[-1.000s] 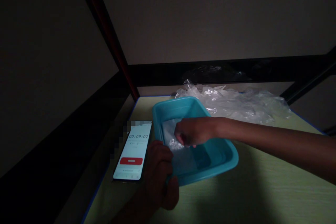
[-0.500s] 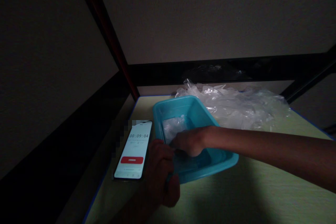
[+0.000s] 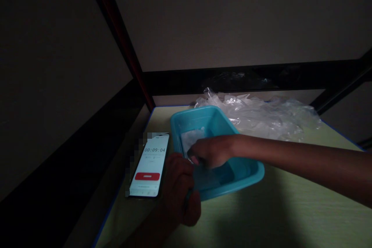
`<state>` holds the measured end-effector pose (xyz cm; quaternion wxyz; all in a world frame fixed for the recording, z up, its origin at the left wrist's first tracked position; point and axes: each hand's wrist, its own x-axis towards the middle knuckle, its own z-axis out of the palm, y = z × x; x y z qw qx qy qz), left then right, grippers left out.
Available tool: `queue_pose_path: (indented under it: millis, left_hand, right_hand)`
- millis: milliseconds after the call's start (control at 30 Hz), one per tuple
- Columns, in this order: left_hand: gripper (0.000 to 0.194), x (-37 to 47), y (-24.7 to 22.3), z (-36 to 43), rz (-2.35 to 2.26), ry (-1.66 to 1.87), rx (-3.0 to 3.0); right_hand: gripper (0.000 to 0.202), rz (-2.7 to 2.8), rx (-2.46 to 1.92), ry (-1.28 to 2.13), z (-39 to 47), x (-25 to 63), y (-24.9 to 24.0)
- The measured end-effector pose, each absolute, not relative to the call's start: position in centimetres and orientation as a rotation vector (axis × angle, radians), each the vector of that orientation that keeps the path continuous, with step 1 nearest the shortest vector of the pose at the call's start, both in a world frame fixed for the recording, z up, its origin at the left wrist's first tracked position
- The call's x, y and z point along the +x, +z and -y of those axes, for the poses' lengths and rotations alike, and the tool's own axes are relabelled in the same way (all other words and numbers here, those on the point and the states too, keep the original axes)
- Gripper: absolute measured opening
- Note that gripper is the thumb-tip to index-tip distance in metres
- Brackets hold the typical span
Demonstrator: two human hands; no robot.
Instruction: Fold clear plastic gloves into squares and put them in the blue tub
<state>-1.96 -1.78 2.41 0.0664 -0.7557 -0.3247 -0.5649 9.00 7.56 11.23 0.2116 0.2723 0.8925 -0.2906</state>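
Pale wood-grain table (image 3: 334, 217) bearing one turquoise rectangular plastic basin (image 3: 232, 190). Within: whitish translucent plastic material (image 3: 192, 137), piece count unclear, and the right hand (image 3: 210, 151), fingers curled, their grip indiscernible. Left hand (image 3: 180, 188): clamped on the basin's near-left rim. Beside: one lit rectangular phone (image 3: 148, 162). Behind: one crumpled clear-plastic heap (image 3: 270, 118).
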Motion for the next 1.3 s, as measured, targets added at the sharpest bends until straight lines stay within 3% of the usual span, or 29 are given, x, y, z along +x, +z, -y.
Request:
queue_pose_path:
  millis: [300, 1300]
  left_hand:
    - [0.012, -2.0, 2.2, 1.7, 0.966, -1.721, -2.257]
    - [0.012, -2.1, 2.0, 1.8, 0.961, -1.704, -2.295]
  right_hand:
    - [0.035, -2.56, 0.942, -0.599, -9.3, 9.4, 10.9]
    - [0.041, -2.678, 0.77, -0.709, -9.1, 9.3, 10.5]
